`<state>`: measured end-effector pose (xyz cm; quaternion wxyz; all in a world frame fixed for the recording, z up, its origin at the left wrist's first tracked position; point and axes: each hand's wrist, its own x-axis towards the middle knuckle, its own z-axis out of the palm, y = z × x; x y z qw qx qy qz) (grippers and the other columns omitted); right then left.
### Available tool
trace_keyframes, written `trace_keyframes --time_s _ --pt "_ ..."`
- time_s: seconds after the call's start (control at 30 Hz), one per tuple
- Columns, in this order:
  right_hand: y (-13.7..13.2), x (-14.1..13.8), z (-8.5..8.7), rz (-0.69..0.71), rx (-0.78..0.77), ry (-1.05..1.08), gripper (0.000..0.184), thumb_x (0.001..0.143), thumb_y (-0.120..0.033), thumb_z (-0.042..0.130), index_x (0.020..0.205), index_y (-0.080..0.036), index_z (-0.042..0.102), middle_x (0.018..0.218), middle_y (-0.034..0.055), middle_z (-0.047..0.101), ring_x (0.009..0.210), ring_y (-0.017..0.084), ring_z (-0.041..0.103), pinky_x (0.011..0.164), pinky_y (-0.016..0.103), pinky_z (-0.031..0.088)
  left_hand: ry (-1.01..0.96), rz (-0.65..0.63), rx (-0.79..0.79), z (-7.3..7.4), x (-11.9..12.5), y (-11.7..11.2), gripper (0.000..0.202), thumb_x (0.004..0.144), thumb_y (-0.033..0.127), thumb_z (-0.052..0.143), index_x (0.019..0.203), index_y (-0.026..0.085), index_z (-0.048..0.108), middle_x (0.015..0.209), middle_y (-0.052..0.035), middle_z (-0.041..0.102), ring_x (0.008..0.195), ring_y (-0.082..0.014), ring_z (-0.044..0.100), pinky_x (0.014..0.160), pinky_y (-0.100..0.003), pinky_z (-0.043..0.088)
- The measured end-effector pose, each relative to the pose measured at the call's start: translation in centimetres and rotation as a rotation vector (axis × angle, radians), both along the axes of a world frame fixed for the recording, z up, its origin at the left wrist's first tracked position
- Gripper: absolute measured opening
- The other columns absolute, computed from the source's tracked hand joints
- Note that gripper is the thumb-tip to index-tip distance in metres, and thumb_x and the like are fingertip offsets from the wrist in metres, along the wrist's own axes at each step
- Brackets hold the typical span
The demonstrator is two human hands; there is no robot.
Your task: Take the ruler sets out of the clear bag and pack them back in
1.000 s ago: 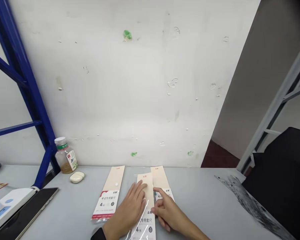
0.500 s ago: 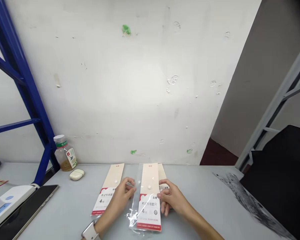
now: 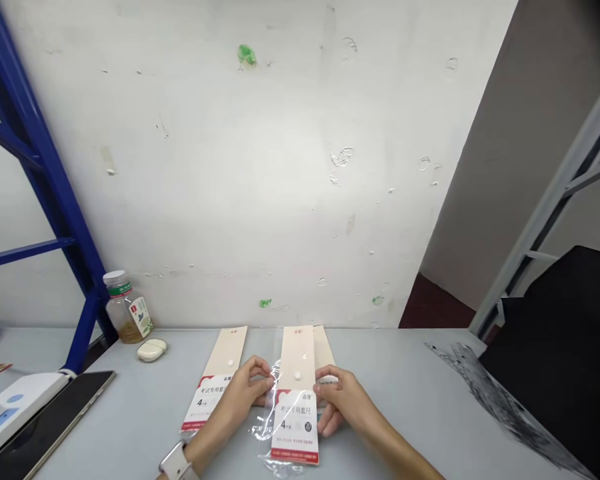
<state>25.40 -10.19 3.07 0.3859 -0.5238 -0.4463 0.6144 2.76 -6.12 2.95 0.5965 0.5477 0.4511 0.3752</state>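
Holding a long paper card in a clear plastic bag between them, two bare hands reach out over a gray table. The bag lies flat on the table in the middle, with its red and white label close to the person. The left hand comes in from the lower left, with the wrist low and the fingers bent. Its fingertips and thumb pinch together at the left edge of the bag. The right hand comes in from the lower right, with its fingers curled at the right edge of the bag. I cannot tell if it is pinching. A second card in a bag lies just left of the left hand. A third card sits just behind the right hand, partly hidden by the middle one. A watch is on the left wrist. A jar and a small white case stand farther left.
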Motion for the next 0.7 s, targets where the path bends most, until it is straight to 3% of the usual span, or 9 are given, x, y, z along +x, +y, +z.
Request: trace_keyframes --time_s 0.23,0.43,0.6,0.7 --pt "0.5 0.2 -0.9 -0.026 0.058 -0.092 0.034 0.07 -0.047 0.068 0.078 -0.018 0.054 0.066 -0.0003 0.066 0.045 0.018 0.068 0.036 0.021 0.047 -0.037 -0.055 -0.036 -0.4 0.4 -0.3 0.043 0.065 0.037 0.077 0.072 0.022 0.037 0.081 0.0053 0.058 0.057 -0.0077 0.054 0.055 -0.022 0.044" --pt "0.4 -0.5 -1.3 0.006 0.057 -0.037 0.04 0.067 -0.052 0.072 0.076 -0.017 0.055 0.055 -0.0021 0.062 0.045 0.016 0.066 0.043 0.024 0.05 -0.091 -0.102 -0.083 0.8 1.3 -1.7 0.044 0.066 0.034 0.077 0.07 0.023 0.034 0.072 0.0074 0.054 0.058 -0.0095 0.056 0.057 -0.023 0.046" --pt "0.1 -0.9 -0.9 0.079 0.128 -0.049 0.049 0.068 -0.064 0.066 0.079 -0.016 0.058 0.066 -0.0002 0.062 0.044 0.015 0.062 0.035 0.023 0.041 -0.048 -0.114 0.005 0.5 1.2 -1.4 0.041 0.071 0.04 0.072 0.073 0.023 0.034 0.069 0.0071 0.053 0.057 -0.0106 0.054 0.052 -0.02 0.038" --pt "0.2 0.1 -0.4 0.04 0.223 -0.232 0.041 0.08 -0.058 0.056 0.086 -0.018 0.062 0.076 0.0016 0.063 0.044 0.011 0.054 0.035 0.022 0.034 0.058 -0.002 0.105 0.3 -0.4 -0.1 0.032 0.077 0.043 0.063 0.082 0.025 0.037 0.063 0.0092 0.047 0.054 -0.0125 0.052 0.05 -0.021 0.037"
